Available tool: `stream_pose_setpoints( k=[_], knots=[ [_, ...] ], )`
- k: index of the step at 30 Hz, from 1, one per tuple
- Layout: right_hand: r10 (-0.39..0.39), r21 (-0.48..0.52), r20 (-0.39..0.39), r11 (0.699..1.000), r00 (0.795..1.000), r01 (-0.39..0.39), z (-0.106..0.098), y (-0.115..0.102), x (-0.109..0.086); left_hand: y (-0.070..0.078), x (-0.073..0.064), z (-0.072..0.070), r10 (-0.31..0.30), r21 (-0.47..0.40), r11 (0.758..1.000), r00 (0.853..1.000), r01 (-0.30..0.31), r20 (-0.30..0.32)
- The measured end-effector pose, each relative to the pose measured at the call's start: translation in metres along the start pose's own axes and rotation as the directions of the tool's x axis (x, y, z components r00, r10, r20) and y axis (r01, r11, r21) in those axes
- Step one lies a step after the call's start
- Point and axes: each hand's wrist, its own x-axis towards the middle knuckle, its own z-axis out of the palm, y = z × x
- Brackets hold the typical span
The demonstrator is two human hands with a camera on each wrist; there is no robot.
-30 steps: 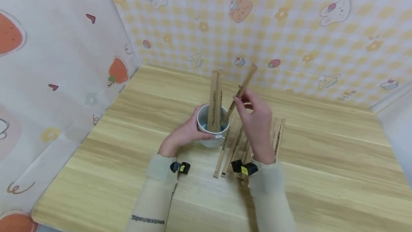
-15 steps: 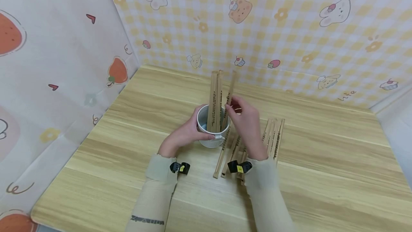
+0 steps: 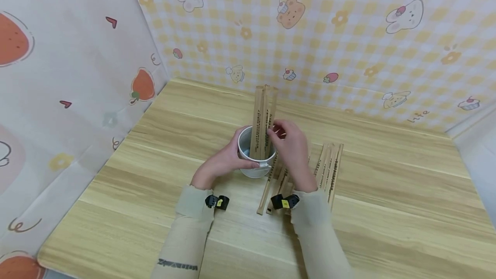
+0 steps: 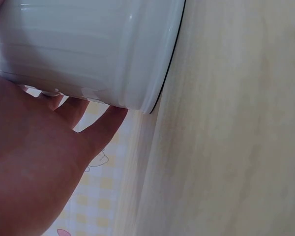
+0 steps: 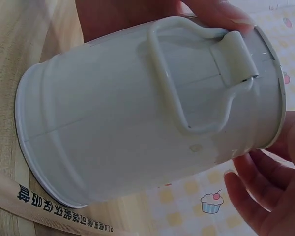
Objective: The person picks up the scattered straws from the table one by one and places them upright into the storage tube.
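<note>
A white metal can [image 3: 253, 172] with a small wire handle [image 5: 167, 88] stands on the wooden table. My left hand [image 3: 224, 158] grips it round the side, thumb just below the rim by the handle. Several straws in printed brown paper wrappers [image 3: 257, 119] stand upright inside. At the can's right rim, my right hand [image 3: 290, 145] pinches one more wrapped straw [image 3: 273, 102] between thumb and fingers; its lower end is inside the can. In the right wrist view, the right hand's fingers [image 5: 265, 182] are curled by the rim, and the straw is hidden there.
Several more wrapped straws [image 3: 265, 195] lie on the table [image 3: 387, 193] right of the can, partly under my right forearm; others [image 3: 331, 169] lie farther right. A yellow checked cloth [image 3: 348, 42] hangs behind, and a white printed cloth [image 3: 89, 55] at the left.
My right hand has moved left and slightly down, bringing its straw from a slant to nearly upright beside the others in the can. The left hand keeps its grip on the can.
</note>
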Motion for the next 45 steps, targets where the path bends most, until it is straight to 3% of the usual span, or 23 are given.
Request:
stream_pose_setpoints(
  k=[3,9,18,24,34,45],
  knots=[
    [0.018,-0.010,0.030,1.000,0.999,-0.018,0.000,-0.001,0.000,0.008,-0.001,0.000,-0.006,-0.006,1.000,1.000,0.006,0.007],
    [0.046,0.025,0.061,0.999,0.997,-0.047,-0.003,-0.002,0.001,0.010,-0.001,0.000,-0.009,-0.010,1.000,1.000,0.009,0.008],
    [0.119,0.109,0.014,0.987,0.993,-0.120,-0.021,0.005,0.000,0.010,-0.002,0.002,0.012,0.000,1.000,1.000,-0.012,0.006],
    [0.168,0.128,-0.018,0.978,0.986,-0.164,-0.041,0.021,-0.004,0.010,-0.002,0.001,0.005,-0.003,1.000,1.000,-0.005,0.003],
    [0.271,0.066,-0.053,0.961,0.961,-0.267,-0.072,0.058,-0.018,0.012,-0.003,0.003,0.002,-0.003,1.000,1.000,-0.002,0.001],
    [0.305,-0.048,0.032,0.952,0.952,-0.303,-0.095,0.082,-0.032,0.012,-0.003,0.003,-0.010,0.006,1.000,1.000,0.010,-0.005]
  ],
)
